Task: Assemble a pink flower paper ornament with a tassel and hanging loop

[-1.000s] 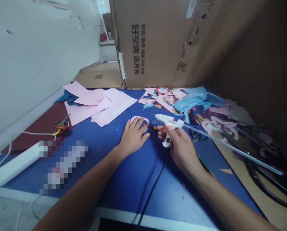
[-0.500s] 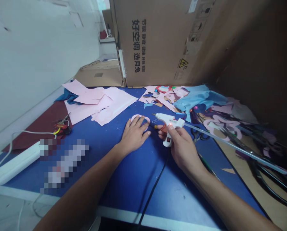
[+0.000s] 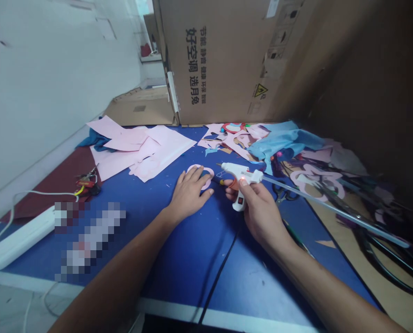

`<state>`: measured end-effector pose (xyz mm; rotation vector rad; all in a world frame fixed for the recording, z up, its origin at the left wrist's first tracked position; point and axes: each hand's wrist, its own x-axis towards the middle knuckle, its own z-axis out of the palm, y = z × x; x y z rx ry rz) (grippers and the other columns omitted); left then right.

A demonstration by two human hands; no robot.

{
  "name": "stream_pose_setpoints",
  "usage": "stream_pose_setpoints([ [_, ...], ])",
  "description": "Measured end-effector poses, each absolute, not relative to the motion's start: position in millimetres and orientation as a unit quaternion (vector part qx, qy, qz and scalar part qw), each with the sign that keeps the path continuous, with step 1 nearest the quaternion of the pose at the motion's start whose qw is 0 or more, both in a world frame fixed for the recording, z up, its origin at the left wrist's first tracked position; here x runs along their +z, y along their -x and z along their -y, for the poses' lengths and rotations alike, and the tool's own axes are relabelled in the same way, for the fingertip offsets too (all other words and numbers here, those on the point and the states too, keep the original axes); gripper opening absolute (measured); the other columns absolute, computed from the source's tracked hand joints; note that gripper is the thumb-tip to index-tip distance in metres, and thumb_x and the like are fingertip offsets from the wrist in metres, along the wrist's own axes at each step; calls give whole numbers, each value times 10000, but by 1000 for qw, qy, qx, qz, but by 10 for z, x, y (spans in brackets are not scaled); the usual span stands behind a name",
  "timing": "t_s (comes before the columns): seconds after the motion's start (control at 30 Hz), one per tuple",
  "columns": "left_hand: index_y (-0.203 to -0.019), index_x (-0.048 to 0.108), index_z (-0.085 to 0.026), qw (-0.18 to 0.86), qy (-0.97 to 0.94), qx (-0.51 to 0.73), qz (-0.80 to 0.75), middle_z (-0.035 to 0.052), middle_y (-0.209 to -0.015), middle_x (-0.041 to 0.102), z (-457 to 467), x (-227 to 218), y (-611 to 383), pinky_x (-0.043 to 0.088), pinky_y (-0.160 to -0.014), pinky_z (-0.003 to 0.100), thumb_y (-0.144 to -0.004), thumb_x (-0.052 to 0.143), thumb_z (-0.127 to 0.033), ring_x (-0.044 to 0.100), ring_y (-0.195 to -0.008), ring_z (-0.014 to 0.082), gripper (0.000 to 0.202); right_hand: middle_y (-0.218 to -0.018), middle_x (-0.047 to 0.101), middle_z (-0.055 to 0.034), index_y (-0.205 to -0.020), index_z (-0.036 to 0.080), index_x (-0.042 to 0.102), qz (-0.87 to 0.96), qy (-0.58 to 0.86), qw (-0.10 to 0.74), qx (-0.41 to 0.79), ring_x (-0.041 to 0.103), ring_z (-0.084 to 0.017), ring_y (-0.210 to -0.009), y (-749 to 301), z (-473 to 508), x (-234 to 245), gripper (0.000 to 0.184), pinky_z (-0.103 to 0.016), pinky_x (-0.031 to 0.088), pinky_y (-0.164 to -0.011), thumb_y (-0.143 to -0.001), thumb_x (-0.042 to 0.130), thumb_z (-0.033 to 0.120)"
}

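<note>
blue desk (image 3: pixel 188 263) top fills the middle of the view, and a small pink ring (image 3: pixel 207 172) lies on it. the left hand (image 3: pixel 188 194) rests flat on the ring with its palm down and its fingers spread, not gripping, and it covers much of the ring. the right hand (image 3: pixel 258 208) is closed around the handle of a white glue gun (image 3: pixel 239 178) and holds it up off the desk, just beside the left hand. the tip of the gun points left, toward the ring, but does not touch it. a small red light glows on the gun, and a long clear glue stick (image 3: pixel 331 209) pokes out of its back end, reaching far to the right. a black cord (image 3: pixel 220 273) runs down the desk below the hands. dark scissors (image 3: pixel 280 196) lie just past the right hand. pink paper sheets (image 3: pixel 161 152) lie in a messy pile at the far left, and cut pink bits and light blue cloth (image 3: pixel 282 143) sit at the far right. a white power strip (image 3: pixel 21 245) lies at the left edge, next to a blurred patch (image 3: pixel 90 236) that hides what is there. a big cardboard box (image 3: pixel 220 60) stands behind the desk.
</note>
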<state>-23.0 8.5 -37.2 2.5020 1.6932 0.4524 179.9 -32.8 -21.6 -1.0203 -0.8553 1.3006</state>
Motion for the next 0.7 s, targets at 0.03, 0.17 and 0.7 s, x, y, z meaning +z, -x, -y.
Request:
stream_pose_setpoints([
  [0.03, -1544, 618, -293, 45, -818, 152, -553, 99, -1760, 474, -90, -379, 232, 302, -1347, 651, -1066, 617, -408, 353, -1675, 330, 491, -1171, 832, -81, -1019, 231, 796, 368, 440, 596, 561, 735, -210, -932, -1800, 327, -217, 397, -376, 594, -887, -929, 827, 617],
  [0.17, -1454, 675, -285, 44, -809, 199, -551, 95, -1671, 578, -117, -406, 246, 384, -1316, 578, -1020, 677, -356, 474, -1592, 309, 440, -1173, 832, -84, -1047, 235, 807, 374, 447, 590, 559, 733, -216, -924, -1800, 323, -222, 403, -380, 593, -881, -932, 822, 621],
  [0.7, -1147, 777, -221, 33, -792, 233, -563, 97, -1239, 745, -122, -350, 245, 558, -1072, 472, -984, 669, -240, 651, -1210, 294, 197, -1142, 829, -72, -1082, 236, 808, 371, 437, 591, 568, 720, -204, -908, -1795, 327, -243, 393, -366, 576, -863, -951, 809, 607],
])
